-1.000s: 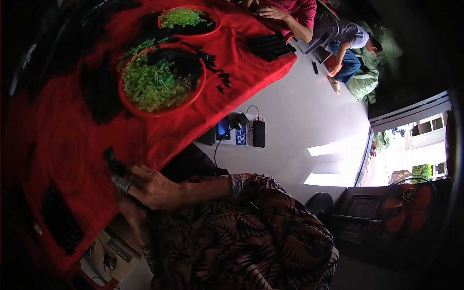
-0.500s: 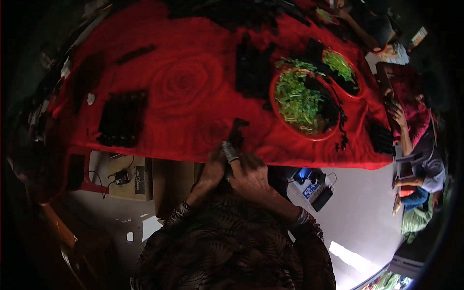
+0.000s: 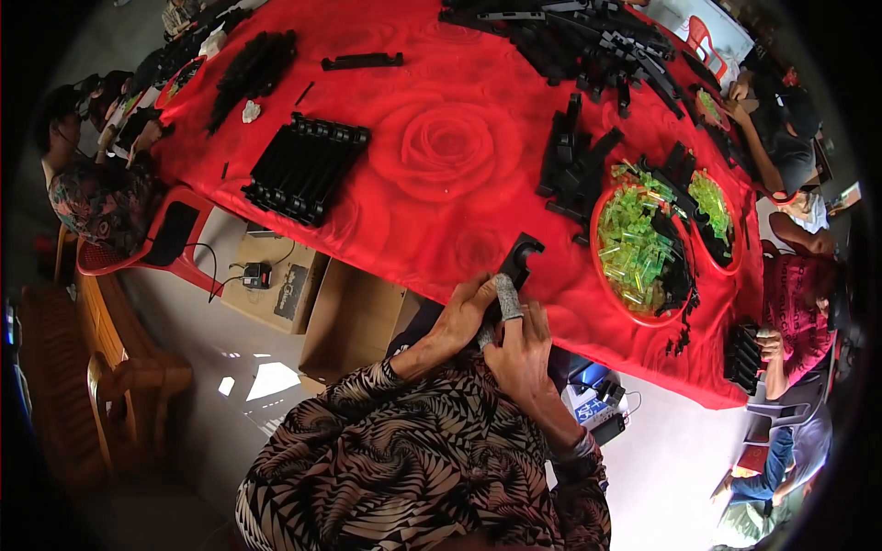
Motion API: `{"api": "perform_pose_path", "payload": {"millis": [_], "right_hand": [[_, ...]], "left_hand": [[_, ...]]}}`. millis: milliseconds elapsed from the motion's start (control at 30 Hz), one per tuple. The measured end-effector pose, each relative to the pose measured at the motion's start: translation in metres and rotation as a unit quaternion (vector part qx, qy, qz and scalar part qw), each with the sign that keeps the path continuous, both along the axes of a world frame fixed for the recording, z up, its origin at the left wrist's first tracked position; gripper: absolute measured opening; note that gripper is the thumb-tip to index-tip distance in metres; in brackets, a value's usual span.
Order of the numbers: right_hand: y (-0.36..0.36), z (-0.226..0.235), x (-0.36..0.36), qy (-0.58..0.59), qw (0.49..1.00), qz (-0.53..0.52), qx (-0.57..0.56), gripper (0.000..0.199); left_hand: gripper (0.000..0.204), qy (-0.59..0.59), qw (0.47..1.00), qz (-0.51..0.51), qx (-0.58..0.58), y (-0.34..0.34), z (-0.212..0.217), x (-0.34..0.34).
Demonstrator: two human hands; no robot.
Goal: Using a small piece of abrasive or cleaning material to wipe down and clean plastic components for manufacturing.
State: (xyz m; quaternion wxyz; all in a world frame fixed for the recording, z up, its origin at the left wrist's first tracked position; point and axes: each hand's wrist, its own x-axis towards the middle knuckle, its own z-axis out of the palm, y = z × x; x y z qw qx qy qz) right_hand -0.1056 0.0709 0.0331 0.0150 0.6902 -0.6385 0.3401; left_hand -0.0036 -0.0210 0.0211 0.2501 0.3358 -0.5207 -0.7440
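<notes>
Just past the near edge of the red-clothed table, both my hands meet around a black plastic strip (image 3: 522,260) with a notched, hook-like end. That end sticks out beyond my fingers; the rest is hidden by the hands. My left hand (image 3: 462,315) is closed on it from the left, with the thumb on top. My right hand (image 3: 524,347) is closed on it from the right, its index finger and thumb wrapped in grey tape or cloth. Right of the hands stands a red-rimmed basin (image 3: 602,277) holding small yellow-green clear pieces and black bits.
On the red cloth (image 3: 446,138) lie a row of black strips (image 3: 308,170), a single strip (image 3: 362,61) and a large black heap (image 3: 588,46). A second basin (image 3: 732,267) stands at right. Cardboard boxes (image 3: 344,321) sit below the edge. Other people work at both sides.
The picture has brightened and sharpened. The whole scene has shifted and turned in view, with the table items now further right. Both hands stay on the black strip.
</notes>
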Motion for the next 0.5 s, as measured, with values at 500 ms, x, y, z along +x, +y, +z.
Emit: {"api": "perform_pose_path", "payload": {"millis": [500], "right_hand": [[-0.016, 0.016, -0.003, -0.104, 0.992, -0.041, -0.053, 0.071]], "left_hand": [[0.039, -0.040, 0.995, 0.003, -0.093, -0.013, 0.025, 0.001]]}}
